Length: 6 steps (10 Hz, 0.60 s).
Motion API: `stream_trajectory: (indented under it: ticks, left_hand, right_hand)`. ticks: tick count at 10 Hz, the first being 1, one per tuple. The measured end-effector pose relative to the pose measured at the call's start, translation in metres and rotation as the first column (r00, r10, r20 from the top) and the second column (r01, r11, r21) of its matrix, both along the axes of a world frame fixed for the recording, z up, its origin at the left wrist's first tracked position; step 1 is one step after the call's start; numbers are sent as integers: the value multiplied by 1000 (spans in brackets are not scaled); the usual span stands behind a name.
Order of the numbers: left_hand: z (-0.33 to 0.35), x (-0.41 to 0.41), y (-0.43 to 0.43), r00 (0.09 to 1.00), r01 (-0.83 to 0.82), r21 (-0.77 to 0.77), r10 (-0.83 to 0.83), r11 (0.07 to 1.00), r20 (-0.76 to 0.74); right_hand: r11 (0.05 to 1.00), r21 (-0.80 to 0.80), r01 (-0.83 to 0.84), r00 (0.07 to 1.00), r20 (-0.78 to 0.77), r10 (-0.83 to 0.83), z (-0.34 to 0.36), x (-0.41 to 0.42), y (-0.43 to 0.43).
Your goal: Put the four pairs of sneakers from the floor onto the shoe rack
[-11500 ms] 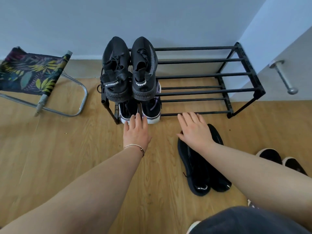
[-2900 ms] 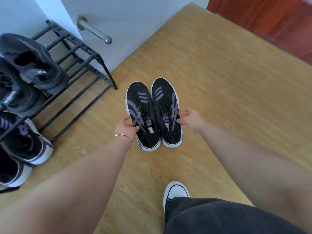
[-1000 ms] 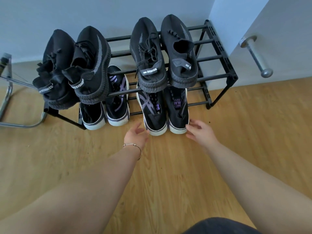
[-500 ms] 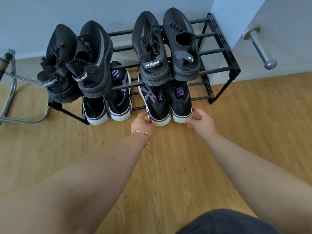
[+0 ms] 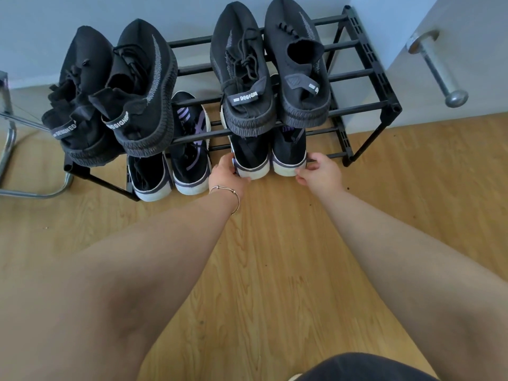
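A black two-tier shoe rack (image 5: 382, 86) stands against the wall. Its top tier carries two pairs of black knit sneakers, one on the left (image 5: 118, 97) and one on the right (image 5: 269, 70). On the bottom tier sit two pairs of black sneakers with purple stripes and white soles, a left pair (image 5: 176, 169) and a right pair (image 5: 268, 158). My left hand (image 5: 226, 176) grips the heel of the right pair's left shoe. My right hand (image 5: 320, 173) grips the heel of its right shoe. The toes of both lower pairs are hidden under the top tier.
A folding stool's metal frame (image 5: 11, 149) stands left of the rack. A white door with a metal handle (image 5: 439, 70) is to the right. Wooden floor (image 5: 275, 270) lies in front of the rack, and dark clothing shows at the bottom edge.
Both hands have pushed the right purple-striped pair further in under the top tier. Earlier that pair was picked up from the floor and the second knit pair was set on top.
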<state>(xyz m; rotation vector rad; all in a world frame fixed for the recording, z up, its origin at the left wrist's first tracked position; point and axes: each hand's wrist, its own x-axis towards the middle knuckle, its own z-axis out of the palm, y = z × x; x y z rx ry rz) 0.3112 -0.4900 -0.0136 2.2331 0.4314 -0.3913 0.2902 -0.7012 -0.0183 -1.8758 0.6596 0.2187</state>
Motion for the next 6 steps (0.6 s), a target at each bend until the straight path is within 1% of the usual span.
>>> stream_trajectory:
  ticks: [1, 2, 3, 4, 5, 6]
  left_hand:
    - [-1, 6, -1, 999, -19, 2, 18, 1000, 28]
    - [-3, 9, 1, 999, -10, 0, 10, 1000, 31]
    - [-3, 8, 2, 999, -13, -7, 13, 1000, 37]
    - [-4, 8, 2, 999, 16, 15, -17, 1000, 36]
    - [5, 5, 1, 995, 96, 91, -96, 991, -2]
    - [15, 0, -1, 977, 215, 211, -212, 954, -36]
  right_hand:
    - [1000, -7, 2, 1000, -13, -2, 1, 5, 0]
    - [999, -40, -31, 999, -15, 30, -1, 5, -4]
    - [999, -40, -25, 1000, -4, 24, 1, 5, -3]
    - [994, -95, -49, 999, 11, 50, 0, 4, -1]
    - [916, -358, -182, 979, 21, 202, 7, 1, 3]
    - [788, -565, -246, 952, 14, 307, 20, -5, 11]
